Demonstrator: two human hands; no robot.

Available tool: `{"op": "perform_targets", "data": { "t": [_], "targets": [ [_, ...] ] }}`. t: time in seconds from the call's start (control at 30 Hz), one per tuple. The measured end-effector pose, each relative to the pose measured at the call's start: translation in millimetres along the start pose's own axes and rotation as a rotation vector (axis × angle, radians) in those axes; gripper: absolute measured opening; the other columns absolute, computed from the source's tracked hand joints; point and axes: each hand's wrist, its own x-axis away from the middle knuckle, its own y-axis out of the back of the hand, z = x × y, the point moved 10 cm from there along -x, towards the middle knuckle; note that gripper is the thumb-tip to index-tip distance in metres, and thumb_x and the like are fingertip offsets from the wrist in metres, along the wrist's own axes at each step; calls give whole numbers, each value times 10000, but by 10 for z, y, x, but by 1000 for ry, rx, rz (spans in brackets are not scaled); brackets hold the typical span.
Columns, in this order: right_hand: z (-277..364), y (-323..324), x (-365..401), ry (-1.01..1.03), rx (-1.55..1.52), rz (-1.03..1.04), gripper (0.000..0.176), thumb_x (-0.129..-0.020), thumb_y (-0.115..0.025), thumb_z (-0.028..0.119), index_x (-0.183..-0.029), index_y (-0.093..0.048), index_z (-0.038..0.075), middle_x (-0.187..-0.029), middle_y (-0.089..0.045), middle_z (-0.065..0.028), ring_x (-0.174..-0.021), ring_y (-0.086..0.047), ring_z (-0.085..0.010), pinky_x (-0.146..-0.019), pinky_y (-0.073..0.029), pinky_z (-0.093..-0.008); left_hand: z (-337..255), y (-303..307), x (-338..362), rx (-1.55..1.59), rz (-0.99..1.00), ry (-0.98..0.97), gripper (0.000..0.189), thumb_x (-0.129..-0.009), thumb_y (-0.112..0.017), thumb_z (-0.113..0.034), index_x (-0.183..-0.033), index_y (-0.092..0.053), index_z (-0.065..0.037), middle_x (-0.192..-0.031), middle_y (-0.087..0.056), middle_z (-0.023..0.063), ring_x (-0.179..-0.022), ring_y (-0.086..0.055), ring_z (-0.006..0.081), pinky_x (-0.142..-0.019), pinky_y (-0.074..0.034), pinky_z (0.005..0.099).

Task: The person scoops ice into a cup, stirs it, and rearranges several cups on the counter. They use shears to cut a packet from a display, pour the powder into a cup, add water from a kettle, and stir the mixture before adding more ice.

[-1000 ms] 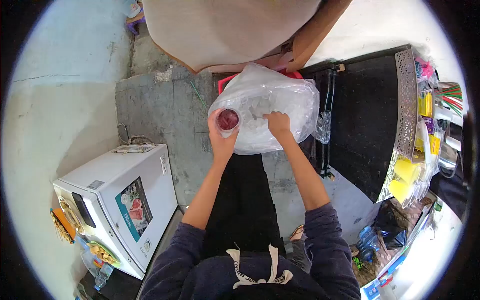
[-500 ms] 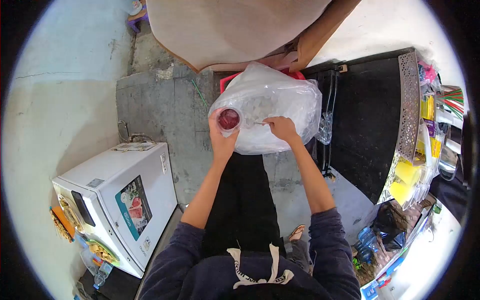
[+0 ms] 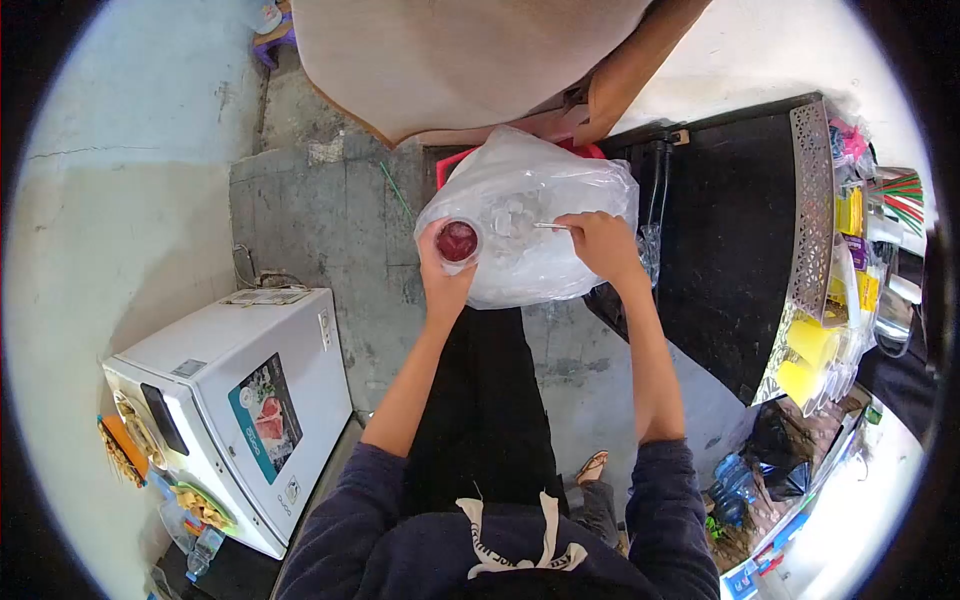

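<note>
My left hand [image 3: 446,278] is wrapped round a clear plastic cup [image 3: 457,241] with dark red liquid in it, near the left side of a big clear plastic bag [image 3: 540,275]. Pieces of ice [image 3: 512,214] show in the bag's middle. Above the bag's right part, my right hand [image 3: 604,246] pinches a thin metal utensil, seemingly a spoon [image 3: 550,225], whose tip points left toward the ice. The spoon's far end is hard to make out. Under the bag, the edge of a red container [image 3: 445,167] peeks out.
A white freezer [image 3: 240,380] stands at the left, with food on its far side. To the right is a black panel [image 3: 720,250] beside a perforated metal strip [image 3: 812,210] and stacked yellow cups [image 3: 808,362]. A large pale board [image 3: 460,70] hangs ahead. Another person's sandalled foot [image 3: 592,467] shows below.
My right hand has drawn to the right and slightly away from me, bringing the spoon with it. My left hand and the cup have hardly moved.
</note>
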Motion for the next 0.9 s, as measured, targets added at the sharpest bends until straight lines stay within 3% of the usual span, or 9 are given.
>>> {"op": "perform_targets", "data": {
  "t": [0.17,0.33,0.5,0.9],
  "targets": [
    [238,412,43,10,31,-30,214,-801,-538,105,-916,-697,192,-694,-631,-92,-678,-614,-266,-602,-454,-408,30,-111,29,-68,39,-12,649,-580,-678,80,-1179,-449,-19,-1156,-468,120,-1120,-468,252,-985,-353,334],
    [457,360,136,38,29,-83,204,-797,-555,95,-937,-687,165,-679,-611,-94,-669,-600,-260,-600,-446,-393,-9,-255,32,-38,93,-24,715,-587,-730,55,-1225,-418,-28,-1181,-449,97,-1137,-456,229,-986,-356,333],
    [493,378,243,-60,-60,-190,222,-778,-580,68,-965,-675,139,-706,-597,-77,-695,-585,-250,-615,-441,-380,37,-286,28,21,63,60,702,-602,-729,47,-1226,-415,-26,-1180,-446,92,-1126,-459,223,-976,-361,328],
    [481,370,344,-65,-37,-265,285,-752,-602,60,-1007,-664,171,-721,-550,-29,-718,-552,-207,-625,-420,-354,-105,-272,-11,-8,45,12,651,-605,-687,64,-1201,-437,-21,-1168,-468,111,-1106,-483,236,-970,-370,320]
  ]
}}
